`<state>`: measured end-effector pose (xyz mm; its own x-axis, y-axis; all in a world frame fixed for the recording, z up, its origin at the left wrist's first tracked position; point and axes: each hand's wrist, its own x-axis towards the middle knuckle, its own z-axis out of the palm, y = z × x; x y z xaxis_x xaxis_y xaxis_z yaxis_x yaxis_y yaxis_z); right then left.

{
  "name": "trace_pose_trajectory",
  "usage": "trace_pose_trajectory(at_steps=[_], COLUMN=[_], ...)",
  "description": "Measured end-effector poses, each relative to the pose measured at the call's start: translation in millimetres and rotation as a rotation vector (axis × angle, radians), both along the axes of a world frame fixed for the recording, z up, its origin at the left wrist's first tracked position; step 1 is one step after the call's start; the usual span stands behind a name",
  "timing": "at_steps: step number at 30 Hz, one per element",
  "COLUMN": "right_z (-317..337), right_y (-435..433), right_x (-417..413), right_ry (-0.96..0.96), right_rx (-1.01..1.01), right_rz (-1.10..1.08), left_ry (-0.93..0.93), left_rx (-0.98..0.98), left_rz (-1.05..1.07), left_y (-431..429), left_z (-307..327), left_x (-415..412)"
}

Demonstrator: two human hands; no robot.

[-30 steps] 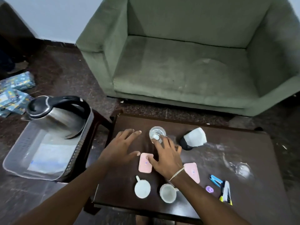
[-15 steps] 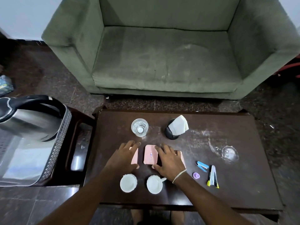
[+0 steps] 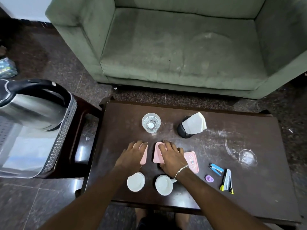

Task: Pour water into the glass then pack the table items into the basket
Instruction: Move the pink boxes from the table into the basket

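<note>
A glass [image 3: 151, 122] with water stands at the back of the dark table [image 3: 249, 188]. Three pink coasters lie in a row at mid-table. My left hand [image 3: 132, 156] covers the left coaster [image 3: 144, 156], which looks tilted on its edge. My right hand [image 3: 171, 156] lies over the middle coaster [image 3: 157, 155], thumb at its near edge. The third coaster [image 3: 192, 161] lies bare to the right. Two white cups [image 3: 136, 181] [image 3: 163, 185] stand near the front edge. At left, the grey basket [image 3: 64, 135] holds a steel kettle [image 3: 29, 107].
A black holder with a white napkin [image 3: 191, 127] stands right of the glass. A clear glass piece [image 3: 247, 156], a blue clip [image 3: 216, 169], a purple cap [image 3: 209, 178] and a grey-yellow stapler [image 3: 227, 180] lie at right. A green sofa [image 3: 182, 47] is behind.
My right hand left the glass and both hands came back onto the pink coasters. The view has swung to the right. Since half a second ago the hands have barely moved.
</note>
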<state>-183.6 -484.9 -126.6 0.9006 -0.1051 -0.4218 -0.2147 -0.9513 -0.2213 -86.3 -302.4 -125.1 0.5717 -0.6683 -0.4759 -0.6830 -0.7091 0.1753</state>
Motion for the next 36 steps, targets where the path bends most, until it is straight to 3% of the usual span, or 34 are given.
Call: trace_pose_trajectory(at_steps=[6, 12, 16, 22, 31, 36], right_z=[14, 72, 114, 145, 114, 100], right_y=[1, 48, 110, 218, 327, 353], right_x=[5, 28, 69, 140, 191, 202], right_ry=[-0.012, -0.128, -0.218, -0.304, -0.394, -0.271], right_rx=[0.075, 0.312, 0.517, 0.637, 0.364, 0.263], right_rz=[-0.067, -0.159, -0.103, 0.056, 0.239, 0.240], left_ry=[0.022, 0.004, -0.066, -0.094, -0.026, -0.002], left_rx=[-0.139, -0.344, -0.331, -0.171, -0.012, 0.011], left_rz=[0.013, 0.093, 0.183, 0.329, 0.313, 0.275], left_y=[15, 92, 171, 285, 345, 360], left_z=[15, 96, 154, 189, 155, 135], left_x=[9, 53, 92, 131, 157, 164])
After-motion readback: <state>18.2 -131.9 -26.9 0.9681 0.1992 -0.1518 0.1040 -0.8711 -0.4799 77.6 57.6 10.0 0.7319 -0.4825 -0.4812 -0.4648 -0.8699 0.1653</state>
